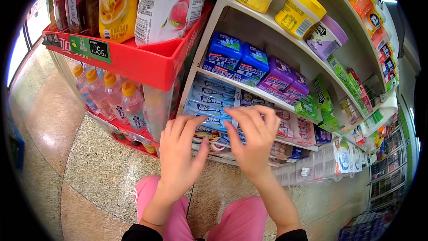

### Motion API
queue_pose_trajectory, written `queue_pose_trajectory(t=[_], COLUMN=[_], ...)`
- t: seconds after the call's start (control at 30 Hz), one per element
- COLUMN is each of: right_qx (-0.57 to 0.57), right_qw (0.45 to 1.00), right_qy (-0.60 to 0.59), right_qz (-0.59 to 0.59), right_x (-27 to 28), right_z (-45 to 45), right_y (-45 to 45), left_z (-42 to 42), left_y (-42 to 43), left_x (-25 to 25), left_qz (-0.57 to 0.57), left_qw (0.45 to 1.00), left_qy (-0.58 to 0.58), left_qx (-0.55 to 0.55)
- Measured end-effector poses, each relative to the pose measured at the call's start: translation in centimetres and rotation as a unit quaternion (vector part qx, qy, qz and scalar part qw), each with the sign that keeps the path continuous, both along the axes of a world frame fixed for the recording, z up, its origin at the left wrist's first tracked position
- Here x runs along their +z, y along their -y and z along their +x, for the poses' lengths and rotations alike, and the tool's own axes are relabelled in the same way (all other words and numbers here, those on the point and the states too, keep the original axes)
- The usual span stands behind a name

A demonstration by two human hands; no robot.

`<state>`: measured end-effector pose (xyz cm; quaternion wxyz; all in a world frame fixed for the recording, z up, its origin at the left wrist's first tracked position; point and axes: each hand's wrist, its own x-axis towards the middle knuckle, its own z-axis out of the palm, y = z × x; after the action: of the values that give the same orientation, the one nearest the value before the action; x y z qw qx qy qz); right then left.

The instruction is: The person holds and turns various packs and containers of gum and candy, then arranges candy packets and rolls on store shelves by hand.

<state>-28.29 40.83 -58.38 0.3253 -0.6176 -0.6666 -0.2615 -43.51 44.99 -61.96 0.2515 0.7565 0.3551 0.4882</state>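
Observation:
My left hand point(180, 151) reaches toward the shelf, its fingers bent and the thumb held apart from the forefinger. To the right, my right hand point(252, 138) is curved with a gap between thumb and forefinger. Nothing shows held in either hand. Just beyond my fingertips lie blue candy stick packs point(209, 99), stacked in rows on the low shelf. Whether my fingertips touch the front packs cannot be made out. My hands partly hide the lower packs.
A red display rack point(120, 69) with drink bottles point(133, 105) stands at the left. Above the candy are blue gum boxes point(224, 49), purple gum boxes point(278, 73) and yellow gum tubs point(301, 12). White plastic bins point(305, 169) line the lower right, above the stone floor point(102, 169).

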Motion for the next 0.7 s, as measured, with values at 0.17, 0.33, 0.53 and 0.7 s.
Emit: queue_pose_trajectory(t=[0.17, 0.33, 0.53, 0.7], right_qx=[0.041, 0.020, -0.016, -0.024], right_qw=[0.988, 0.980, 0.965, 0.961], right_qy=[-0.032, -0.016, 0.036, 0.099], right_qz=[-0.143, -0.197, -0.259, -0.258], right_x=[-2.5, -3.4, -2.5, -2.6], right_z=[0.7, 1.1, 1.1, 0.9], right_y=[-1.1, -3.6, -4.5, -4.9], left_z=[-0.8, -0.8, -0.5, -0.4], left_y=[0.2, 0.3, 0.4, 0.4], left_x=[-0.6, -1.3, -1.8, -1.7], left_qz=[-0.024, -0.016, -0.010, -0.015], left_qw=[0.994, 0.984, 0.978, 0.979], left_qy=[-0.106, -0.178, -0.207, -0.202], left_qx=[0.014, 0.017, 0.006, 0.001])
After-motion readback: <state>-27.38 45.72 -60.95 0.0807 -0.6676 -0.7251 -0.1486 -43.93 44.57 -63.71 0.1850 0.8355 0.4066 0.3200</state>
